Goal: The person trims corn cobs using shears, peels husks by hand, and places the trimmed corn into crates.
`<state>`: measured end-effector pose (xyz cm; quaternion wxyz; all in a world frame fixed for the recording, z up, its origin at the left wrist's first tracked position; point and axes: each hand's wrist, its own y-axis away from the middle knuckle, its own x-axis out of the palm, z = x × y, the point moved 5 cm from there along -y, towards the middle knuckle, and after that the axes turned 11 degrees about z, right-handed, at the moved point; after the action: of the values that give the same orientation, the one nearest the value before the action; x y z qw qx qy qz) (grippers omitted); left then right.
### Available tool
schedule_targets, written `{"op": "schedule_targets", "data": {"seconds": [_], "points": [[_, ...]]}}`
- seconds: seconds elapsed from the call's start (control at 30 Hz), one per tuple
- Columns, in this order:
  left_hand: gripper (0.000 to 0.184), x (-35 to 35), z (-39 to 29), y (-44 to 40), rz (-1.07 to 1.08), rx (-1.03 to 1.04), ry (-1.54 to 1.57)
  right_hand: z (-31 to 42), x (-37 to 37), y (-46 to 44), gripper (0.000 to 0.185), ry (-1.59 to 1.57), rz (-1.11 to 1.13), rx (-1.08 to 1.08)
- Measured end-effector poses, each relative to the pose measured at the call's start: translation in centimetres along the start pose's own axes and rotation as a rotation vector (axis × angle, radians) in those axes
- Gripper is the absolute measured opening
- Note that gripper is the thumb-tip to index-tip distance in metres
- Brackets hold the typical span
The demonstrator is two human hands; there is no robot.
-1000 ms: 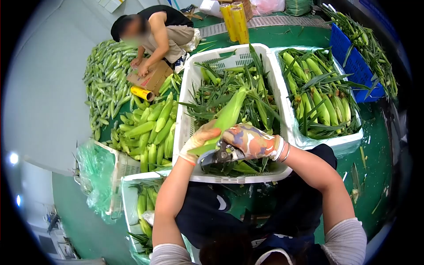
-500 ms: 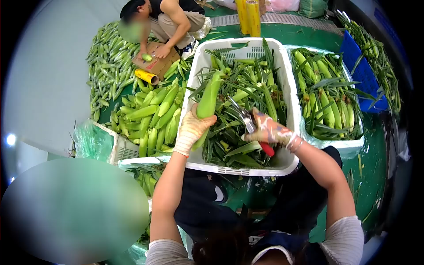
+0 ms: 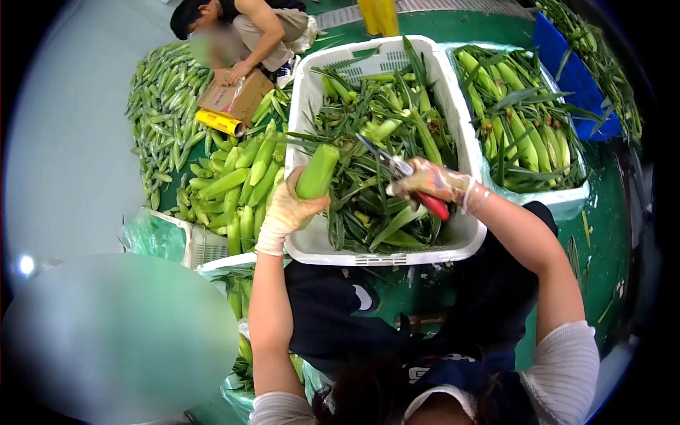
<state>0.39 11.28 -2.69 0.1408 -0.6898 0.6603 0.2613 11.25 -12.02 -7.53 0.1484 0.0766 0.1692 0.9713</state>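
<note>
Left hand point(image 3: 292, 212), gloved, fingers closed around the lower part of a green corn ear point(image 3: 317, 171); ear tilts slightly right, blunt end up, over the left side of the white basket point(image 3: 382, 259). Right hand point(image 3: 433, 181), patterned glove, gripping metal shears point(image 3: 388, 159) with a red handle point(image 3: 433, 206), blades pointing up-left over the basket, near the ear but apart from it. Can't tell how far the blades are parted. Basket holds loose leaves point(image 3: 361, 184) plus some ears and husk pieces. Right of it: plastic-lined container point(image 3: 559, 198) with ears and long leaves, then a blue crate point(image 3: 563, 71) with leaves beside it. Left: pile of green ears point(image 3: 241, 185); beyond that, a heap of smaller ears point(image 3: 164, 106) with a glossy wrap look. Co-worker point(image 3: 265, 32) crouches at the far end, hands at a cardboard box point(image 3: 241, 95). Writing: box has reddish print, too small to read. Yellow roll point(image 3: 221, 122) lying against the box carries red lettering, not legible. More yellow rolls point(image 3: 380, 15) stand behind the basket, cut off by the top edge. White lettering point(image 3: 418, 373) on the wearer's dark clothing, partly hidden, can't read it. No brand readable.
</note>
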Motion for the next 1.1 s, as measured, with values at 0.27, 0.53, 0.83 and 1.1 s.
{"op": "schedule_targets", "data": {"seconds": [0.27, 0.53, 0.83, 1.1], "points": [[0.036, -11.6, 16.1, -3.0, -0.516, 0.042, 1.29, -0.3, 0.5, -0.4, 0.052, 0.422, -0.179, 0.081], [0.057, -16.0, 29.5, -5.1, -0.926, 0.143, 1.528, -6.7, 0.8, -2.1, 0.037, 0.006, -0.219, 0.12], [0.029, -15.3, 29.1, 34.7, -1.305, -0.695, -0.075, -11.0, -1.1, -2.8, 0.031, 0.138, -0.282, 0.227], [0.048, -1.5, 38.5, 53.6, -0.59, -1.635, -0.288, -11.5, -0.7, -1.6, 0.047, 0.2, -0.212, 0.135]]}}
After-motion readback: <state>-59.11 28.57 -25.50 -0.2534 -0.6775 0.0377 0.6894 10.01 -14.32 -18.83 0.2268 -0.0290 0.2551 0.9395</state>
